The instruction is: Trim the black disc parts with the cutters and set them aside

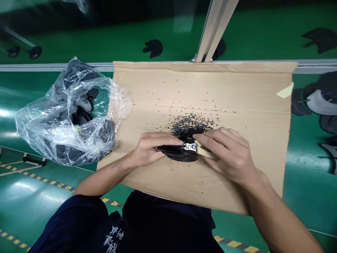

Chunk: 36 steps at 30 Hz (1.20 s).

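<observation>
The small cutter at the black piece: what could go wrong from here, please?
The small cutter in the right hand works very close to the left hand, which grips the black molded piece, so a slip might nick its fingers. The loose black scraps lie on the cardboard sheet and could be brushed off onto the green bench.

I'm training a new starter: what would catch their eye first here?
The heap of black crumbs on the cardboard sheet stands out. Just below it, the left hand grips a curved black piece while the right hand presses a metal-headed cutter with a pale handle against it. Left of them, a clear plastic bag bulges with similar black pieces.
</observation>
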Each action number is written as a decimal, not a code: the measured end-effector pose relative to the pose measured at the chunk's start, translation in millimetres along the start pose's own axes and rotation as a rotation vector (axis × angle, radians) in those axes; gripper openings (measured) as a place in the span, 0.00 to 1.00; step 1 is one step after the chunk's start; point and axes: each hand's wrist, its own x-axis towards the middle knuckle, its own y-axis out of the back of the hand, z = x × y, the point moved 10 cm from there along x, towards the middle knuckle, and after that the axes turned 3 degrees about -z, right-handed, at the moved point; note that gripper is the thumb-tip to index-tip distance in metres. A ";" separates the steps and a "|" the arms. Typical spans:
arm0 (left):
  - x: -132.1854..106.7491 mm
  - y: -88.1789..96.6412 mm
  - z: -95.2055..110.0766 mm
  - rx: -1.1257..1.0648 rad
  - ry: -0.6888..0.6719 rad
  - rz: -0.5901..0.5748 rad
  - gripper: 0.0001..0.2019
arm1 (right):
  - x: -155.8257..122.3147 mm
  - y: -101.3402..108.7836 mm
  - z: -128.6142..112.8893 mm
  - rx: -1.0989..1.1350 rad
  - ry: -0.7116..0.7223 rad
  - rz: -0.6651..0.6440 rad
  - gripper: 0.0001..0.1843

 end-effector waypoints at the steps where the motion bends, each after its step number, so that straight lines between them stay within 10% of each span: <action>1: -0.1 -0.1 0.0 -0.003 -0.002 0.000 0.11 | 0.2 0.4 -0.7 -0.006 -0.001 0.005 0.11; 14: -0.6 -3.8 4.1 -0.003 -0.029 -0.041 0.10 | -5.6 4.7 -11.3 -0.057 0.021 0.049 0.12; 22: 4.5 5.8 2.3 0.129 0.040 -0.001 0.15 | -8.9 -15.4 33.3 0.693 -0.451 0.002 0.09; 36: 6.1 1.8 2.1 0.036 0.080 -0.066 0.11 | -1.0 -20.6 12.2 0.753 -0.271 0.064 0.13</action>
